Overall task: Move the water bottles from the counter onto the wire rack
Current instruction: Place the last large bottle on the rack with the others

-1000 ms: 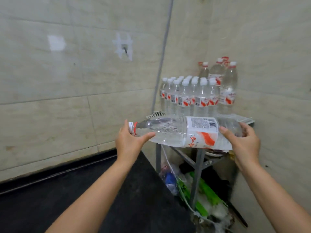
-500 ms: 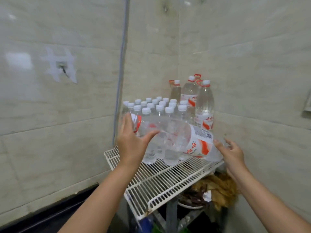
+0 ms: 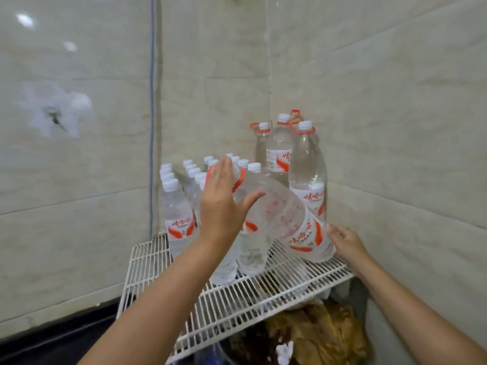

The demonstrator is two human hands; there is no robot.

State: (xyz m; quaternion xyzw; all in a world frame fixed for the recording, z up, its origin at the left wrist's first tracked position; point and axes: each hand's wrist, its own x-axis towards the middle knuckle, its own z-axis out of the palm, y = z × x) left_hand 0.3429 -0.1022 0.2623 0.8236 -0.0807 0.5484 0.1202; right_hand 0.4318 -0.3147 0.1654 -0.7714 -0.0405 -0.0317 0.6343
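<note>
A large clear water bottle (image 3: 284, 219) with a red-and-white label hangs tilted over the white wire rack (image 3: 237, 304), cap up-left and base low at the right. My left hand (image 3: 221, 204) supports its neck and shoulder, fingers straight and thumb spread across the bottle. My right hand (image 3: 345, 243) grips the base with curled fingers, just above the rack's right edge. Several small bottles (image 3: 176, 206) stand on the rack behind it. Three large bottles (image 3: 307, 164) with red handles stand upright in the corner.
Tiled walls close in the rack at the back and right. A grey pipe (image 3: 151, 114) runs down the wall on the left. Brown bags and clutter (image 3: 324, 335) lie under the rack. The black counter edge (image 3: 66, 346) shows at the lower left.
Both hands carried the large bottle from over the counter to above the rack. It tipped from lying level to cap-up, and its base sank toward the wires.
</note>
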